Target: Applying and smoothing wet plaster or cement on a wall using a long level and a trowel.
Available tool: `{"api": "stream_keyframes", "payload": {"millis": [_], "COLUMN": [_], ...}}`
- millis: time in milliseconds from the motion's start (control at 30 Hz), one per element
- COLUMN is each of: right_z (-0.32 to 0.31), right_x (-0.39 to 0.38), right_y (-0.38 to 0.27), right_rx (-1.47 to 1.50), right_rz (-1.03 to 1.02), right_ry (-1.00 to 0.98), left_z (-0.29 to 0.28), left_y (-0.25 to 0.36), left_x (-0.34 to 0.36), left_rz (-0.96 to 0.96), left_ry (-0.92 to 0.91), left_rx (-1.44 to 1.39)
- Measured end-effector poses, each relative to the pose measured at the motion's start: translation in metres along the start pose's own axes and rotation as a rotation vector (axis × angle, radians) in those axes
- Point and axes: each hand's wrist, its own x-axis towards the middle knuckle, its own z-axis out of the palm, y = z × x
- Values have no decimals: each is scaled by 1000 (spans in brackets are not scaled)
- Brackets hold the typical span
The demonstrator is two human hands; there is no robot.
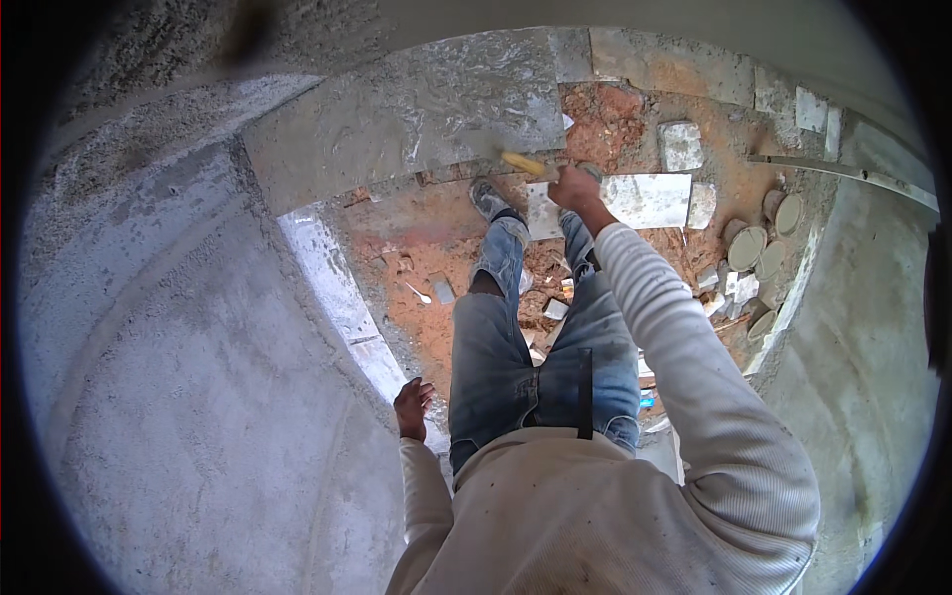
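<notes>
My right hand grips a tool with a yellow handle; its working end is blurred against the wet grey cement surface in front of me. My left hand hangs low beside my left thigh, near the concrete ledge at left, with fingers slightly curled and apart, holding nothing. Below the right hand, a white slab lies on the reddish dirt. My feet in worn shoes are at the far side of the dirt, near the cement surface.
Curved concrete walls rise at left and right. Several round containers sit on the right among broken stones. A pale stone block lies at the back right, and a long thin strip runs toward the right wall.
</notes>
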Motion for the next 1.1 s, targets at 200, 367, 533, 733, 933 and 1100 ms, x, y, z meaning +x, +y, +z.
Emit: {"api": "stream_keyframes", "payload": {"millis": [200,367,533,733,933,1100], "right_z": [28,12,27,41,20,-117], "right_x": [-79,-227,-272,-297,-337,-235], "right_y": [157,131,160,219,348,538], "right_rx": [57,714,1225,1145,788,-48], "right_rz": [96,625,373,175,375,188], "right_ry": [-93,-513,-252,-153,34,656], "left_z": [35,7,38,59,109,160], "left_y": [5,6,90,218,256,172], "left_x": [-4,42,117,175,136,75], "left_rz": [-49,58,127,208,125,835], "left_ry": [-125,-258,-483,-907,-872,-463], "left_rx": [43,165,164,19,5,868]}}
